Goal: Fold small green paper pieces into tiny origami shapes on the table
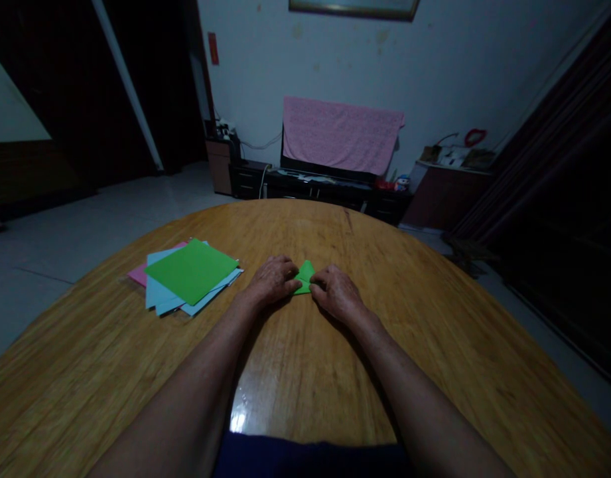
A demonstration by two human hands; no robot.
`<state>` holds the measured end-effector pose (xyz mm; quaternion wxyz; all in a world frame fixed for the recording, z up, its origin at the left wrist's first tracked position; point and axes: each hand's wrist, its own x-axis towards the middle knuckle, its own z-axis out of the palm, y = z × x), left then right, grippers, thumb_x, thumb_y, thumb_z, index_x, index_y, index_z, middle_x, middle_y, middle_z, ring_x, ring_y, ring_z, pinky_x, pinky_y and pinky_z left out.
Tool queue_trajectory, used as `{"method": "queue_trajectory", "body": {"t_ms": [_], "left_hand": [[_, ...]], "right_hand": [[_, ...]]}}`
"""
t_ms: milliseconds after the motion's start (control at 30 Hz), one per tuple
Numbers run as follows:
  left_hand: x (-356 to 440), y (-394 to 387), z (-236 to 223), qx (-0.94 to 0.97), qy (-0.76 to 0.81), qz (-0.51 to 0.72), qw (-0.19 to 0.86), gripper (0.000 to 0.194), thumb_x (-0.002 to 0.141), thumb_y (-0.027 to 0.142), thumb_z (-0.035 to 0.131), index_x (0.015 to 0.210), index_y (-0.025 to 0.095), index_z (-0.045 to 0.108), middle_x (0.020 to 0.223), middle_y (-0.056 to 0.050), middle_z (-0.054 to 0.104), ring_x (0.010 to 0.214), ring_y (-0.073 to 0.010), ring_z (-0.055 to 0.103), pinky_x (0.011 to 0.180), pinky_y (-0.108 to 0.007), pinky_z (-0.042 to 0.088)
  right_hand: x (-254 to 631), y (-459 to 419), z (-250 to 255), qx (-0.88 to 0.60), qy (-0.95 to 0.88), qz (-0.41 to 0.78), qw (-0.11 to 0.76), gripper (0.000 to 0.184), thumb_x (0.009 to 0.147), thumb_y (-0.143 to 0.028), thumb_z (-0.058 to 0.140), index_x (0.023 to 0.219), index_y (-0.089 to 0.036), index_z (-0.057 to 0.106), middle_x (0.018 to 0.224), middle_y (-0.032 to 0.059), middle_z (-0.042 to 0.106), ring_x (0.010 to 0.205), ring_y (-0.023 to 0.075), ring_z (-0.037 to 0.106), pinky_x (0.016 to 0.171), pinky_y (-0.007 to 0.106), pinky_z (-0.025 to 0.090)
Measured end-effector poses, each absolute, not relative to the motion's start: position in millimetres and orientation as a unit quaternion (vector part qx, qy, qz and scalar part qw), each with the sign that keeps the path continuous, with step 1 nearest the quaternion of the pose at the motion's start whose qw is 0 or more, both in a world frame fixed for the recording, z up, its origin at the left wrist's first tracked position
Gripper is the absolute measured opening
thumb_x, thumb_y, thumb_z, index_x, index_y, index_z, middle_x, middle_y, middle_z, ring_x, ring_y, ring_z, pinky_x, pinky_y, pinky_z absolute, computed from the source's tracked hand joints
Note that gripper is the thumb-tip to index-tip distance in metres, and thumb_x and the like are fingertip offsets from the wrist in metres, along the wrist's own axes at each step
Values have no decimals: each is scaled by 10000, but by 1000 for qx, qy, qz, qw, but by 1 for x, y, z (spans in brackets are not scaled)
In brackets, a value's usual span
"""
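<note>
A small piece of green origami paper (305,277), folded to a point, lies on the wooden table (365,245) in front of me. My left hand (272,280) holds its left side between the fingertips. My right hand (338,293) presses in from the other side, and its fingers cover the paper's right edge. Much of the folded piece is hidden by my fingers. Left of my hands is a loose stack of square paper sheets (188,277), with a green sheet (192,271) on top and blue and pink sheets showing beneath it.
The rounded table edge curves away ahead, with a tiled floor (96,232) beyond it. Against the far wall, a pink cloth (341,135) drapes over a television (325,169) on a low dark cabinet (315,189). A cluttered side cabinet (447,196) stands to the right.
</note>
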<state>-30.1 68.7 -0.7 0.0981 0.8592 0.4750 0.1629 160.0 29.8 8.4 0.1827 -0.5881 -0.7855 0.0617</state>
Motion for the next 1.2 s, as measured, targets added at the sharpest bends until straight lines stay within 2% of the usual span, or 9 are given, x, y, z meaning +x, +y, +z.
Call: {"method": "queue_trajectory", "body": {"t_ms": [167, 367, 700, 1200], "left_hand": [[-30, 67, 3, 861, 475, 150, 103, 331, 864, 429, 519, 1035, 188, 668, 1206, -99, 601, 1132, -248, 548, 978, -360, 409], [-32, 63, 8, 852, 485, 137, 140, 521, 792, 591, 579, 1133, 205, 653, 1326, -101, 541, 1197, -272, 516, 1026, -381, 396], [-33, 63, 5, 848, 486, 148, 147, 510, 790, 494, 604, 1171, 159, 645, 1345, -129, 524, 1229, -295, 496, 1047, -402, 395], [-32, 60, 6, 846, 488, 160, 141, 417, 804, 487, 583, 1099, 203, 666, 1286, -91, 565, 1190, -272, 522, 1032, -390, 401]], "right_hand": [[160, 28, 7, -591, -782, 57, 188, 208, 868, -276, 568, 1000, -197, 708, 1021, 83, 627, 931, 195, 590, 744, 271, 426], [159, 28, 6, -596, -780, 47, 187, 205, 868, -277, 566, 998, -206, 707, 1020, 84, 629, 937, 202, 592, 745, 278, 426], [159, 30, 3, -594, -780, 31, 194, 217, 877, -316, 554, 995, -213, 705, 1004, 80, 630, 937, 201, 592, 736, 278, 421], [158, 28, 4, -596, -780, 28, 191, 203, 888, -302, 537, 979, -216, 697, 995, 75, 618, 924, 195, 585, 729, 275, 415]]}}
